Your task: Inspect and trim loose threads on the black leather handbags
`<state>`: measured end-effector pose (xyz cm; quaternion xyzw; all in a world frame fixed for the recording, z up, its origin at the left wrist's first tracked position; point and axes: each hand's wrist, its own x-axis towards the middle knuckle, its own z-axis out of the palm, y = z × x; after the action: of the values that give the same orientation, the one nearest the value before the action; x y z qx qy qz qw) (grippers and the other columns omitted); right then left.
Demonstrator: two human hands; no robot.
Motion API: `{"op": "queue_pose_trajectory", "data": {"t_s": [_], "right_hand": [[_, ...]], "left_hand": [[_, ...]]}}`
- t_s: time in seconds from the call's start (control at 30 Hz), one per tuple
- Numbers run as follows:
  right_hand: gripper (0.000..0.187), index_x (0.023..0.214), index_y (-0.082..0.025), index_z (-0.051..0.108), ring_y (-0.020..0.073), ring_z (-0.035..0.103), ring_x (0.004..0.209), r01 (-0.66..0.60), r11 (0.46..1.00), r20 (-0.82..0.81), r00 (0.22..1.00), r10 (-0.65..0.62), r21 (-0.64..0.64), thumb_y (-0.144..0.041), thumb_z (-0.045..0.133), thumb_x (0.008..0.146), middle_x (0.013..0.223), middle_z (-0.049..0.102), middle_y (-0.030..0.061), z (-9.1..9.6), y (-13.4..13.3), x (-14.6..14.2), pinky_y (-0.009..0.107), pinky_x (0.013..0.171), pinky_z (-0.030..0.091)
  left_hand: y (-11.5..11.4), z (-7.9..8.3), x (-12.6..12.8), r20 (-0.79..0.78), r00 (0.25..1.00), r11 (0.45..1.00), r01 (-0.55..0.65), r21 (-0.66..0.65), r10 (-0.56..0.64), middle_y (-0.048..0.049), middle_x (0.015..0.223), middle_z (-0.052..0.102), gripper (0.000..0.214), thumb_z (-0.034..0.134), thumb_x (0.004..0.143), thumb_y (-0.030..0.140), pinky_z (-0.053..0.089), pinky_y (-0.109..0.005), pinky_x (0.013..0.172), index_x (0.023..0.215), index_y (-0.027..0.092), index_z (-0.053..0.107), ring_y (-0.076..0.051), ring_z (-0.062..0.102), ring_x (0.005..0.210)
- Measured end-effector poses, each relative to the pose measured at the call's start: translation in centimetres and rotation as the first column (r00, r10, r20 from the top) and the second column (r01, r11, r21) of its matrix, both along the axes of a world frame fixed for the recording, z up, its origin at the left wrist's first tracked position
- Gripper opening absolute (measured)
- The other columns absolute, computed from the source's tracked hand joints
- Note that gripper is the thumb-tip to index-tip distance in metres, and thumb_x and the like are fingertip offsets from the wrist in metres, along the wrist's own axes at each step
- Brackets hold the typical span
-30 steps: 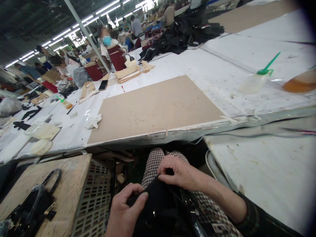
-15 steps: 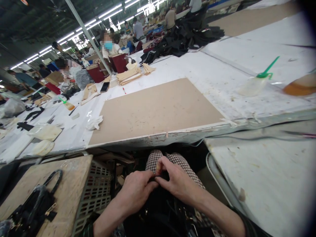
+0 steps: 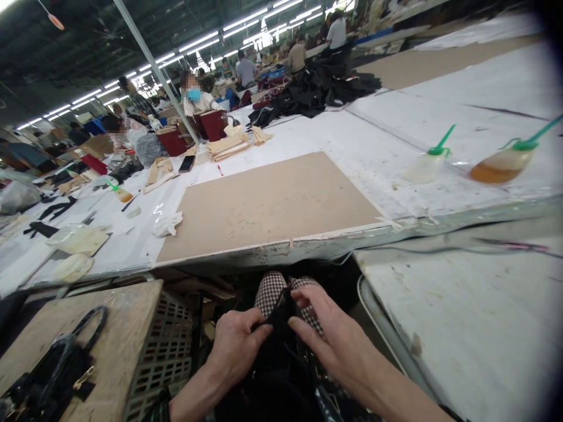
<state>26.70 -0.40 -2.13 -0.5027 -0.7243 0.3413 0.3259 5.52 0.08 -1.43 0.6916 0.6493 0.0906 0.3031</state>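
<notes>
A black bag with small metal fittings lies across my lap, its upper part raised to a narrow peak between my hands. My left hand is closed, thumb and forefinger pinching the bag's edge on the left. On the other side, my right hand has its curled fingertips and thumb loosely round the edge near the peak, with a gap between thumb and fingers. Part of that grip is hidden by the dark cloth. Checked trousers show beyond the bag.
A brown board lies on the white worktable ahead. Two glue bottles stand at right. Another black handbag rests on a wooden board at left, beside a plastic crate. Several people work farther back.
My hands have moved apart from being close together; the right fingers have spread from a pinch. The bag's dark upper edge now stands up between them. The view has shifted slightly right.
</notes>
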Motion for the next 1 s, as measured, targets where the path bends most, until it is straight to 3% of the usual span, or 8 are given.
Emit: {"op": "queue_pose_trajectory", "data": {"t_s": [0.1,0.2,0.37,0.5,0.63,0.73,0.87,1.0], "right_hand": [[0.047,0.126,-0.022,0.048,0.0342,0.06,0.106,0.039,0.999,0.16,0.986,-0.037,-0.008,-0.045,0.061,0.087,0.121,0.057,0.0145,0.2,-2.9,-1.0,0.051,0.081,0.056],[0.058,0.128,-0.018,0.047,0.0405,0.055,0.115,0.125,0.992,0.246,0.962,-0.121,-0.001,-0.042,0.068,0.08,0.126,0.054,0.0189,-0.7,-4.0,-2.3,0.056,0.085,0.054],[0.05,0.127,-0.017,0.045,0.0293,0.061,0.098,0.137,0.976,0.132,0.984,-0.116,-0.166,-0.033,0.062,0.083,0.105,0.058,0.0101,-0.5,-3.3,-1.2,0.048,0.088,0.051],[0.057,0.134,-0.022,0.04,0.0235,0.061,0.087,0.006,0.936,-0.092,0.995,-0.041,-0.353,-0.038,0.063,0.085,0.091,0.055,0.0016,1.7,-2.9,3.0,0.042,0.086,0.051],[0.071,0.145,-0.027,0.033,0.0255,0.058,0.106,-0.262,0.853,-0.457,0.889,0.031,-0.452,-0.04,0.068,0.084,0.106,0.057,0.0052,3.4,-3.0,7.2,0.04,0.094,0.047],[0.075,0.146,-0.027,0.036,0.0281,0.057,0.111,-0.374,0.778,-0.52,0.851,0.072,-0.504,-0.04,0.072,0.081,0.112,0.059,0.0071,3.0,-3.1,8.3,0.041,0.097,0.046],[0.063,0.137,-0.027,0.049,0.0296,0.053,0.12,-0.404,0.722,-0.552,0.833,0.036,-0.562,-0.042,0.073,0.08,0.121,0.06,0.0067,0.7,-3.5,7.6,0.041,0.102,0.043],[0.057,0.131,-0.026,0.054,0.0281,0.055,0.116,-0.342,0.738,-0.547,0.836,-0.044,-0.582,-0.043,0.074,0.08,0.12,0.061,0.0057,-0.6,-3.9,7.6,0.038,0.098,0.045]], "left_hand": [[0.6,-0.1,-0.3,0.115,0.993,0.997,0.017,-0.081,-0.008,0.0014,0.064,0.062,0.022,0.064,0.08,0.036,0.034,-0.023,0.059,0.068,0.018,0.066,-0.015,0.054,0.065],[1.8,-0.1,-0.6,0.231,0.973,0.968,0.079,-0.236,-0.023,0.0011,0.071,0.063,0.021,0.068,0.075,0.038,0.037,-0.022,0.058,0.076,0.016,0.066,-0.015,0.054,0.068],[3.1,0.3,-1.6,0.311,0.95,0.897,0.168,-0.409,-0.036,0.0011,0.073,0.063,0.025,0.071,0.067,0.032,0.039,-0.022,0.055,0.085,0.015,0.064,-0.015,0.055,0.064],[3.0,2.1,-3.4,0.313,0.949,0.886,0.171,-0.431,-0.031,0.0018,0.07,0.062,0.021,0.07,0.063,0.024,0.037,-0.021,0.051,0.079,0.015,0.059,-0.013,0.053,0.06],[2.7,5.7,-5.6,0.284,0.958,0.883,0.17,-0.437,-0.044,0.0057,0.062,0.054,0.018,0.066,0.062,0.017,0.027,-0.02,0.047,0.077,0.016,0.056,-0.01,0.044,0.053],[2.5,7.2,-6.1,0.202,0.959,0.886,0.262,-0.382,-0.197,0.0047,0.067,0.055,0.015,0.06,0.064,0.013,0.03,-0.021,0.051,0.078,0.018,0.056,-0.012,0.047,0.06],[2.6,6.5,-4.4,0.414,0.855,0.862,0.437,-0.256,-0.311,-0.0012,0.102,0.064,0.046,0.052,0.066,0.005,0.043,-0.025,0.074,0.11,0.021,0.055,-0.019,0.058,0.092],[3.6,5.4,-2.1,0.533,0.798,0.819,0.489,-0.3,-0.281,-0.0016,0.105,0.065,0.052,0.062,0.076,0.014,0.045,-0.028,0.078,0.126,0.024,0.051,-0.019,0.059,0.093]]}}
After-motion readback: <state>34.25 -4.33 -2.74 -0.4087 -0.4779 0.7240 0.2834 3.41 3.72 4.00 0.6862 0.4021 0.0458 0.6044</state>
